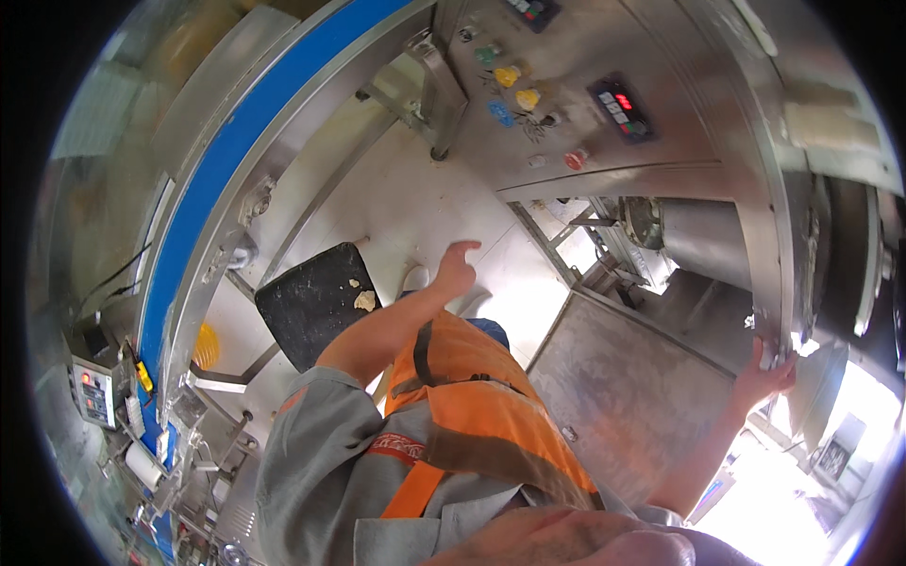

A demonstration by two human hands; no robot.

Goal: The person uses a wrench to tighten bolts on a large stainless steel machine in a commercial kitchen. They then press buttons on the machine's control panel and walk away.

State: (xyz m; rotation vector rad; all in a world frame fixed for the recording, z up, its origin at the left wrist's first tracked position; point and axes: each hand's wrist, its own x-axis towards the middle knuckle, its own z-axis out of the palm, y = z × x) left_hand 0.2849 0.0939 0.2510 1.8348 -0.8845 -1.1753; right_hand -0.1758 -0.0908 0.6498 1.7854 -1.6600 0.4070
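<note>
My left hand (456, 269) hangs in front of the orange apron (481, 396), above the pale floor. Its index finger points out and the other fingers are loosely curled; nothing shows in it. At the far right, my right hand (768, 375) rests against the lower end of the machine's steel edge (775, 283). Whether its fingers close around that edge is unclear. Ahead stands the steel control panel (566, 71), with coloured knobs and a lit red digital display (623, 106).
A black-topped stool (311, 304) with pale crumbs stands left of my legs. Beyond it curves a blue conveyor belt (205, 170) in a steel frame. Below the panel are a metal cylinder (708, 237) and a flat steel panel (623, 382). A small control box (95, 393) sits far left.
</note>
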